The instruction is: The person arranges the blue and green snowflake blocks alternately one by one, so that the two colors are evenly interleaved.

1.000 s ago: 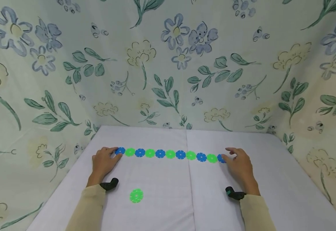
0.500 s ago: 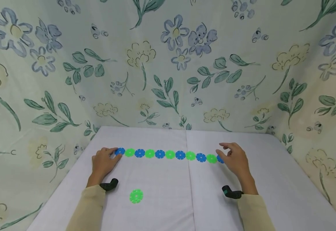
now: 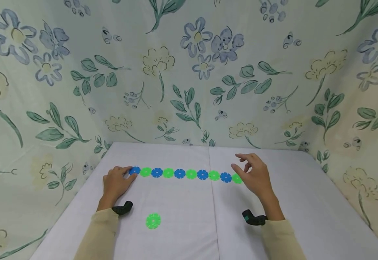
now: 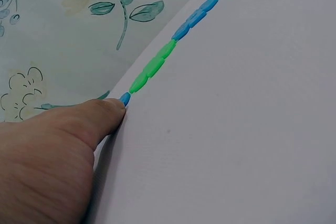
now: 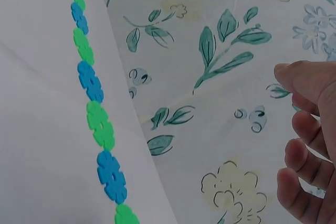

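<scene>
A row of flat notched snowflake discs (image 3: 180, 173), alternating blue and green, stretches across the white table. My left hand (image 3: 115, 182) pinches the blue disc (image 3: 135, 170) at the row's left end between thumb and fingers. In the left wrist view, the thumb (image 4: 113, 109) presses on that blue disc's edge. Raised over the row's right end, my right hand (image 3: 255, 177) holds nothing, its fingers loosely bent. It hides the last blue disc in the head view; the green disc (image 3: 237, 178) beside it shows partly. The right wrist view has these fingers apart from the row.
A loose green disc (image 3: 153, 221) lies on the white cloth (image 3: 185, 206) nearer the front, between the forearms. Flower-patterned curtains (image 3: 189, 79) stand behind the table and along both sides. A dark wrist camera (image 3: 253, 219) juts inward from the right wrist.
My right hand has let go of the blue disc at the right end, risen, and moved left over the row. The left hand has stayed in place on its disc.
</scene>
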`<state>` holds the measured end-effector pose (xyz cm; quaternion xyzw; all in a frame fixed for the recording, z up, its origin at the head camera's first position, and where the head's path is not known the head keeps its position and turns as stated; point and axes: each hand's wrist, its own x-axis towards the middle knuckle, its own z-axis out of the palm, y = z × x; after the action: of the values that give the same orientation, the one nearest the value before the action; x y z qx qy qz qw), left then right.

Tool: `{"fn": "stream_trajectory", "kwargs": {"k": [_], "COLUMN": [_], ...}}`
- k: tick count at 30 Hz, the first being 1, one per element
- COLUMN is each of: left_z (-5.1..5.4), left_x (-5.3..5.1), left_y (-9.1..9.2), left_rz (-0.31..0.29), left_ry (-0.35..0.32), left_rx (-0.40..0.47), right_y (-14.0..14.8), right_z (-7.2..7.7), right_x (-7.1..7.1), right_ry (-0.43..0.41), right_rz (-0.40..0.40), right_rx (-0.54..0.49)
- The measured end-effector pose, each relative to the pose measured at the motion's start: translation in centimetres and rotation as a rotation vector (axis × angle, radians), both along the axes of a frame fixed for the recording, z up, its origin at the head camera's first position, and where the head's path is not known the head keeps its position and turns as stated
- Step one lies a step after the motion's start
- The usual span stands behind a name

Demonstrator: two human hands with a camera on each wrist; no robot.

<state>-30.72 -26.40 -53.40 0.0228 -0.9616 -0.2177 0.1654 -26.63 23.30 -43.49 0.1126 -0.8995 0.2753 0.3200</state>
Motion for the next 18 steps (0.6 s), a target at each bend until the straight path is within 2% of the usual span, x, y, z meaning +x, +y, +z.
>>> {"fn": "stream_trajectory", "kwargs": {"k": [11, 18], "left_z": [-0.4, -0.4], "left_x": [0.0, -0.2], "left_y": [0.0, -0.1], "left_rz": [-0.002, 0.002], "left_ry": [-0.003, -0.011], "left_rx": [-0.003, -0.004], "right_y": [-3.8, -6.9], "right_z": [1.0, 2.5], "right_x": [0.5, 1.1], "right_ry": [-0.025, -0.019], "right_rz": [0.098, 0.198], "right_rx": [-0.031, -0.086]}}
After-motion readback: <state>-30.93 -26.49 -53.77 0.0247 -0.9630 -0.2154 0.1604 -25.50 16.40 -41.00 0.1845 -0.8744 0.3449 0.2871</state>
